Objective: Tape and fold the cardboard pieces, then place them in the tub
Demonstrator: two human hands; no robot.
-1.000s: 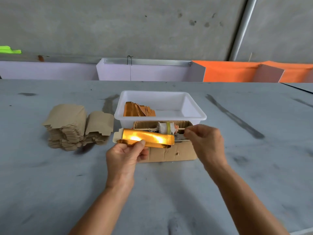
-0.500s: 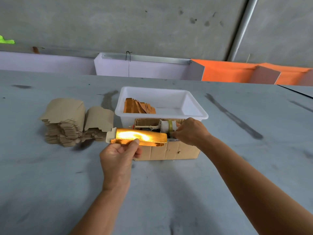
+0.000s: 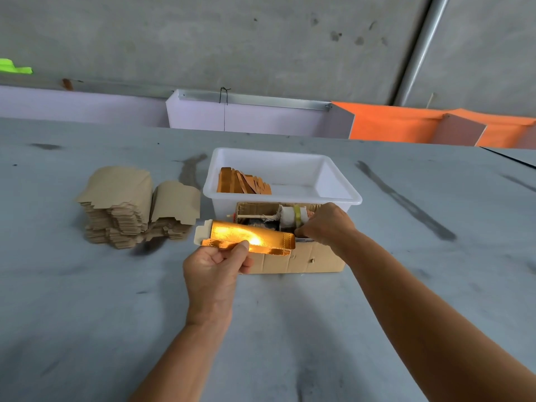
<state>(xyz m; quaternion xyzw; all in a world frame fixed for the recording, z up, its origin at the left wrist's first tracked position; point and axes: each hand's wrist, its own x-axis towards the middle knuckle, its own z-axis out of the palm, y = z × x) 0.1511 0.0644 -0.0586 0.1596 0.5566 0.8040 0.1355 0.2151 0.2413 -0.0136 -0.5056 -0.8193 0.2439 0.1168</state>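
Note:
My left hand (image 3: pixel 213 268) grips a shiny gold cardboard piece (image 3: pixel 249 236), held flat just in front of a small brown cardboard box (image 3: pixel 304 261). Inside that box sits a white tape roll (image 3: pixel 291 216) on a stick. My right hand (image 3: pixel 327 224) reaches into the box at the roll's right side, fingers curled down and pinching at the tape end; the fingertips are partly hidden. Behind the box stands the white tub (image 3: pixel 339 181), with several folded gold pieces (image 3: pixel 240 184) leaning at its left end.
Two stacks of flat brown cardboard blanks (image 3: pixel 116 207) lie on the grey table, left of the tub. White and orange panels (image 3: pixel 391 126) line the table's far edge below a concrete wall.
My right hand has moved from in front of the box back in to the tape roll. My left hand with the gold piece has shifted slightly left.

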